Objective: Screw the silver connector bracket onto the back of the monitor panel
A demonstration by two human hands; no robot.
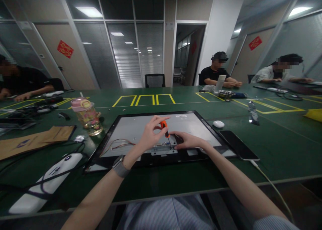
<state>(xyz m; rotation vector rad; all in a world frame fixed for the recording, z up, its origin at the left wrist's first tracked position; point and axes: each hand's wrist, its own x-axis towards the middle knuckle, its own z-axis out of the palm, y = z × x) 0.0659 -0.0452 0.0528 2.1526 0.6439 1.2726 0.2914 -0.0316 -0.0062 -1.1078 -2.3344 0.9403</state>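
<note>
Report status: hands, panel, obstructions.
Left hand gripping orange screwdriver. Right hand beside metal bracket. Display panel flat, metal back up. Wires left, clear of screwdriver.

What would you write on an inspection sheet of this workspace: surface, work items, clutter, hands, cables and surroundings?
Surface: green table with yellow tape markings.
Work items: flat panel lying on the table; metal bracket at its near edge; orange-and-black screwdriver.
Clutter: pink-lidded bottle, brown paper packaging, white case, phone.
Hands: left hand holds the screwdriver, pointing down; right hand is at the bracket, grip unclear.
Cables: pale cable plugged into the phone; black cable across a white power strip.
Surroundings: three people seated; mesh chair; open doorway.
</note>
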